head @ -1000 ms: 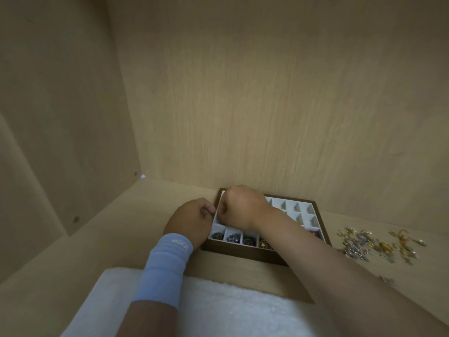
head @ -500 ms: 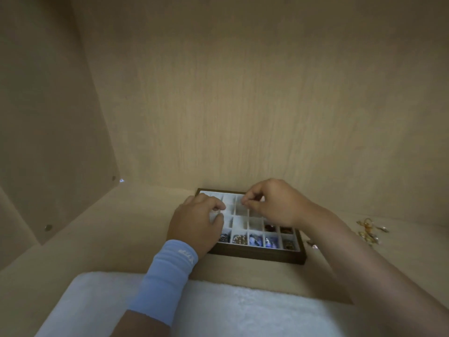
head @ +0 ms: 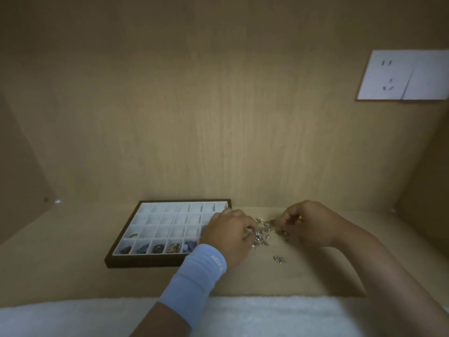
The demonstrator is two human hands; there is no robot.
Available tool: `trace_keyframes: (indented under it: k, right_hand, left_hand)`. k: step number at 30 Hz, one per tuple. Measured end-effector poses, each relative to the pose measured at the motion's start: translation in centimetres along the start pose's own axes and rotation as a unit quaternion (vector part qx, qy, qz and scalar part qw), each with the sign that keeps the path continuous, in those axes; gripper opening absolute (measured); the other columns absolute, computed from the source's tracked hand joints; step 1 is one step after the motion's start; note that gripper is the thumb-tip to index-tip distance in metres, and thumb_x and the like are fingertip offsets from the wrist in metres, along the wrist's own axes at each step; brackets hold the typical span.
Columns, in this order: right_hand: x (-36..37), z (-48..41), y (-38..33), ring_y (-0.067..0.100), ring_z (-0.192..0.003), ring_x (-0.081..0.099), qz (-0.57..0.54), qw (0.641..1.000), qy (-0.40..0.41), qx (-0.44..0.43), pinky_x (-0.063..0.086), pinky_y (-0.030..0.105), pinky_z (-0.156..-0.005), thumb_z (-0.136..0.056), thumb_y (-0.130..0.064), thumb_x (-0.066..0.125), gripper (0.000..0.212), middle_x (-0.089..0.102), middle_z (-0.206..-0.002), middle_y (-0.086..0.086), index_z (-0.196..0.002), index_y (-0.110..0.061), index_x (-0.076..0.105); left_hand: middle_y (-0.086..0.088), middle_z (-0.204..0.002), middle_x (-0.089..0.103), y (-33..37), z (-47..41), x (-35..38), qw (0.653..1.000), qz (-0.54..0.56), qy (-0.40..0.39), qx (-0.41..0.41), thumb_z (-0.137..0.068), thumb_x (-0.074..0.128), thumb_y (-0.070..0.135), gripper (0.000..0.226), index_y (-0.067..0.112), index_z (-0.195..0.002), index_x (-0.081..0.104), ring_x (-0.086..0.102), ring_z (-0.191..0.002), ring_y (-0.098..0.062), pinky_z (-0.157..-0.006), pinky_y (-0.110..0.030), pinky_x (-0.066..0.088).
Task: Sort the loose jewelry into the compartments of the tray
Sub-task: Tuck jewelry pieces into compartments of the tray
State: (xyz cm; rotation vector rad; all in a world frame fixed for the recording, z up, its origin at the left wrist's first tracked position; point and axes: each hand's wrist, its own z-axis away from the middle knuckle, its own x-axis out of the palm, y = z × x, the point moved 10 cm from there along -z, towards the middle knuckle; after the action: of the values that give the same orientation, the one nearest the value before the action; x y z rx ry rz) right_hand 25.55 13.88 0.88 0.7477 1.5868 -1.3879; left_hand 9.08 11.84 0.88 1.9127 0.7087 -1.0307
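1. You are facing a dimly lit wood back panel [head: 218, 117].
2. A white socket plate [head: 403, 75] is sitting high on its right.
3. Side panels [head: 21, 154] are flanking it.
4. A white towel [head: 73, 319] is lying along the shelf's [head: 60, 263] near edge.

A single wide-angle view looks from the person's head, forward and down along both forearms, squarely facing the wooden back wall [head: 218, 117]. It sits close. The tray [head: 145, 262], left hand [head: 228, 234], loose jewelry [head: 263, 233] and right hand [head: 308, 222] fill the lower middle. A towel [head: 73, 317] lines the bottom edge, and a socket [head: 388, 76] sits upper right.
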Motion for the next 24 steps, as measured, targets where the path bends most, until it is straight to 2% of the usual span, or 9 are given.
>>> trace_keyframes:
  k: [3,5,7,9,13,16,18,20,24]
  right_hand:
    - [-0.2,-0.3,1.6,0.000,-0.078,0.064,0.013,1.000,0.011,0.018,0.049,0.014,-0.072,-0.083,-0.014,0.068,0.025,0.070,-0.084,-0.015,-0.072,-0.036,0.068]
    - [-0.6,-0.3,2.2,0.009,-0.092,0.065,0.007,0.999,0.031,0.029,0.051,0.024,-0.087,-0.083,-0.014,0.068,0.021,0.069,-0.097,-0.011,-0.083,-0.035,0.070]
    - [-0.3,-0.5,2.7,0.010,-0.099,0.063,0.001,0.999,0.036,0.031,0.050,0.027,-0.093,-0.084,-0.019,0.069,0.020,0.067,-0.105,-0.010,-0.097,-0.033,0.074]
    - [0.6,-0.6,2.8,0.008,-0.097,0.064,-0.005,1.000,0.012,0.021,0.049,0.022,-0.091,-0.086,-0.016,0.068,0.025,0.068,-0.103,-0.012,-0.103,-0.033,0.075]
    - [0.0,-0.8,3.2,0.002,-0.087,0.063,-0.055,0.998,0.023,0.002,0.045,0.010,-0.078,-0.086,-0.006,0.064,0.037,0.068,-0.089,-0.019,-0.090,-0.042,0.071]
    - [-0.4,-0.9,4.0,0.003,-0.097,0.064,-0.032,0.998,0.044,0.016,0.048,0.019,-0.089,-0.087,-0.020,0.071,0.020,0.068,-0.099,-0.018,-0.101,-0.033,0.077]
    - [0.6,-0.9,4.2,0.004,-0.094,0.065,-0.008,1.000,0.019,0.015,0.051,0.026,-0.091,-0.086,-0.027,0.073,0.020,0.067,-0.093,-0.019,-0.105,-0.032,0.077]
    - [1.2,-1.0,3.9,0.006,-0.089,0.064,0.007,1.000,0.008,0.007,0.053,0.029,-0.087,-0.083,-0.030,0.073,0.017,0.062,-0.082,-0.019,-0.100,-0.033,0.077]
    - [0.5,-0.9,4.2,0.008,-0.089,0.062,-0.001,0.999,0.049,0.017,0.052,0.031,-0.084,-0.078,-0.036,0.079,0.010,0.059,-0.084,-0.014,-0.087,-0.035,0.075]
  left_hand:
    - [0.011,-0.118,0.061,1.0,-1.4,2.1,0.998,-0.046,-0.030,0.005,-0.091,0.055,0.034,0.023,0.035,-0.111,0.066,0.046,-0.115,-0.015,-0.104,-0.033,0.030]
    - [0.009,-0.118,0.061,1.2,-1.9,2.9,0.997,-0.071,-0.043,-0.002,-0.093,0.052,0.035,0.024,0.035,-0.113,0.065,0.046,-0.114,-0.017,-0.102,-0.034,0.031]
    - [0.008,-0.116,0.061,1.3,-2.3,3.5,0.996,-0.079,-0.045,-0.007,-0.093,0.051,0.036,0.023,0.034,-0.110,0.066,0.048,-0.112,-0.018,-0.100,-0.034,0.034]
    - [0.008,-0.112,0.062,1.2,-2.5,3.6,0.997,-0.061,-0.044,-0.015,-0.091,0.054,0.035,0.021,0.033,-0.106,0.068,0.049,-0.110,-0.016,-0.098,-0.033,0.038]
    - [0.007,-0.105,0.061,1.3,-3.2,3.2,0.999,-0.031,-0.021,-0.019,-0.090,0.055,0.034,0.015,0.033,-0.099,0.067,0.050,-0.106,-0.016,-0.094,-0.033,0.043]
    - [0.008,-0.111,0.059,2.2,-4.1,3.3,1.000,-0.004,-0.012,-0.004,-0.091,0.055,0.032,0.020,0.034,-0.108,0.066,0.047,-0.111,-0.014,-0.097,-0.032,0.041]
    - [0.009,-0.116,0.057,2.8,-4.7,4.2,1.000,-0.004,-0.026,0.008,-0.092,0.054,0.032,0.026,0.035,-0.115,0.065,0.044,-0.115,-0.013,-0.100,-0.033,0.039]
    - [0.012,-0.117,0.057,3.2,-5.1,5.1,0.999,-0.017,-0.034,0.013,-0.092,0.054,0.034,0.028,0.036,-0.117,0.065,0.044,-0.114,-0.012,-0.099,-0.034,0.040]
    - [0.015,-0.110,0.057,3.0,-5.1,5.7,1.000,-0.018,-0.013,0.012,-0.090,0.057,0.035,0.019,0.035,-0.104,0.070,0.045,-0.109,-0.010,-0.096,-0.032,0.042]
